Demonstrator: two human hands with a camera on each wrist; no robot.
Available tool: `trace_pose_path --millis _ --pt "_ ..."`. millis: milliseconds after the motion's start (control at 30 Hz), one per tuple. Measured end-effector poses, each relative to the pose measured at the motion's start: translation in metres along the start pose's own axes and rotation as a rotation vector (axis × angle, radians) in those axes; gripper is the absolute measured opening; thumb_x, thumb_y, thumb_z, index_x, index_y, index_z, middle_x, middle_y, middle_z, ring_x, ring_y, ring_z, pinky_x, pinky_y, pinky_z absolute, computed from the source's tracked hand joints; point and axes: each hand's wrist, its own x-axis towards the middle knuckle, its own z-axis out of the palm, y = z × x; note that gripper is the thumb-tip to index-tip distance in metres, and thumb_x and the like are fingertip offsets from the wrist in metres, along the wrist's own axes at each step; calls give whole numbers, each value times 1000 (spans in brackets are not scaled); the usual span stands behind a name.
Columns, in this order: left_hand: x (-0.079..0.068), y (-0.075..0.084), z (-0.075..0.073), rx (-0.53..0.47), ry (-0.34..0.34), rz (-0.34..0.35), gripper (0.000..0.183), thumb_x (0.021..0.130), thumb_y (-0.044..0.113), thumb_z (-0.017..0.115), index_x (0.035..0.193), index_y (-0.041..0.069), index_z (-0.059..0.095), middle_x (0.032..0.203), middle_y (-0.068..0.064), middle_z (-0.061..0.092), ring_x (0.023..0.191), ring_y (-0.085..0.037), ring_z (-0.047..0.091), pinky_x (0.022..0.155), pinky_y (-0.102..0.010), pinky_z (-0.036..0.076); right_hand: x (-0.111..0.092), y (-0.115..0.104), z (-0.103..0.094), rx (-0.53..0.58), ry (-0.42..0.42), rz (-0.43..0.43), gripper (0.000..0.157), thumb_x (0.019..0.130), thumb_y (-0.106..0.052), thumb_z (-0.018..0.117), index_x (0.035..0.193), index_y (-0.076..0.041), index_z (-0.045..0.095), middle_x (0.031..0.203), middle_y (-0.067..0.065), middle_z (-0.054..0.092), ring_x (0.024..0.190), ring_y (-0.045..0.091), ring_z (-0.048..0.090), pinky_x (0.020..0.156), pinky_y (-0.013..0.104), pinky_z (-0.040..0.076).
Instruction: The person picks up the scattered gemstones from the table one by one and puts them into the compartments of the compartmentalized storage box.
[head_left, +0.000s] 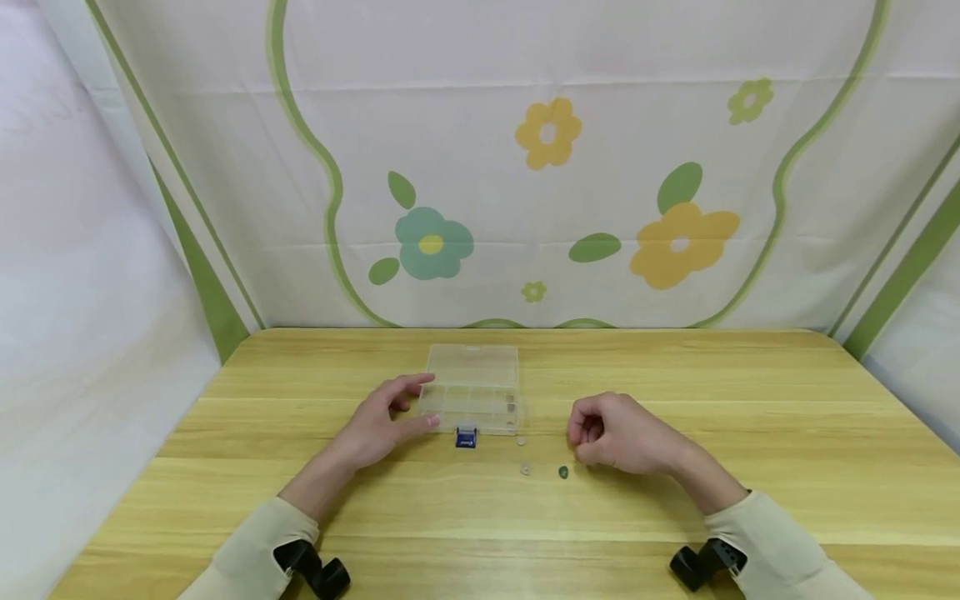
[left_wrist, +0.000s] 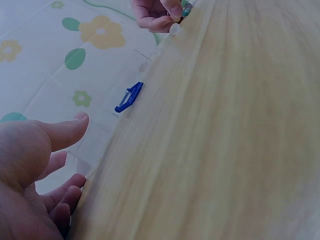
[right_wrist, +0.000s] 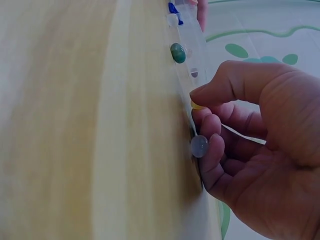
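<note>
now: right hand (head_left: 626, 433) pinches yellow bead (right_wrist: 197, 105)

from afar i see it held to the right of the box (head_left: 491, 425), near a green bead (head_left: 563, 472); the left hand (head_left: 378, 425), loosely spread, is at the box's left end.

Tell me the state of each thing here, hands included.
Box: open
Lid: swung back
Latch: unfastened
Left hand: fingers apart, at box
Right hand: pinching yellow stone
Green stone: loose on table
Two pale stones: loose on table
Grey stone: unclear if held
</note>
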Motion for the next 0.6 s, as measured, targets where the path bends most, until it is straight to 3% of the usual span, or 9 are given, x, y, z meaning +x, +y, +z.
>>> trace_pose_path --millis 600 --pt "0 2 1 -8 0 -5 64 96 34 79 154 24 55 148 -11 56 123 -30 49 98 -39 42 0 1 -1 33 6 7 15 85 -2 68 88 -14 77 80 -3 69 70 10 55 64 22 47"
